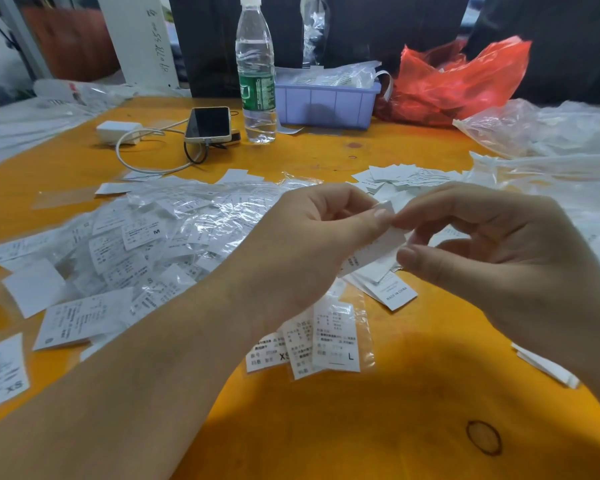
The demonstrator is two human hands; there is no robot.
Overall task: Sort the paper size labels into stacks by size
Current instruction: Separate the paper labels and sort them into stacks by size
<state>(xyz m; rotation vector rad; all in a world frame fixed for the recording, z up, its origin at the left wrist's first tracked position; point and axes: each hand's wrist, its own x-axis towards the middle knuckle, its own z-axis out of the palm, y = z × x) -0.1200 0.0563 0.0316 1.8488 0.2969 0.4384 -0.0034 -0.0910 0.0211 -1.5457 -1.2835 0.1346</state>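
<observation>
Both hands shared one grip: the left hand (312, 233) pinched the top edge of a white label (374, 251) between thumb and forefinger, and the right hand (492, 247) pinched its right side. The label hung between them, above the bench (361, 427) and just over a small stack of labels (388, 289). Its size mark was not readable. The step probably called for turning the print to face up, reading the size, then laying it squarely on the matching stack, away from the unsorted heap (146, 244) at left
</observation>
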